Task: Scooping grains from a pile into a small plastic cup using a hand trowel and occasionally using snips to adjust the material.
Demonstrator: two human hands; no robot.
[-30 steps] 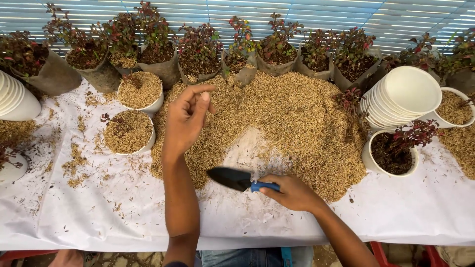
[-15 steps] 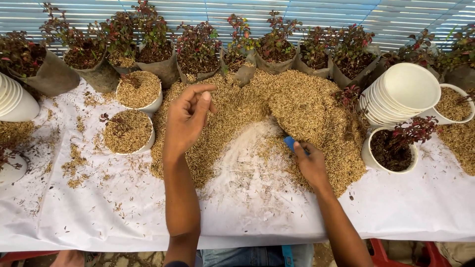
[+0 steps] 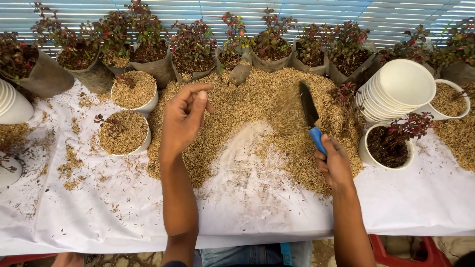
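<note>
husk pile (image 3: 247, 106) ctr on table (image 3: 420, 207) | plants (image 3: 193, 44) behind | filled pots (image 3: 123, 131) left | cup stack (image 3: 401, 89) right

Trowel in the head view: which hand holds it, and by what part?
The right hand grips the trowel by its blue handle; the left hand holds nothing visible.

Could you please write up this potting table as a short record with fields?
Surface: table under a white sheet
Loose material: heap of rice husks in the middle
Left hand: raised over the heap, fingers curled, holding nothing visible
Right hand: grips the blue handle of a black trowel, blade over the husks
Near right hand: stack of white pots; white pot with a red-leaved plant
Near left hand: two husk-filled white pots
Back row: plants in grey grow bags
</note>
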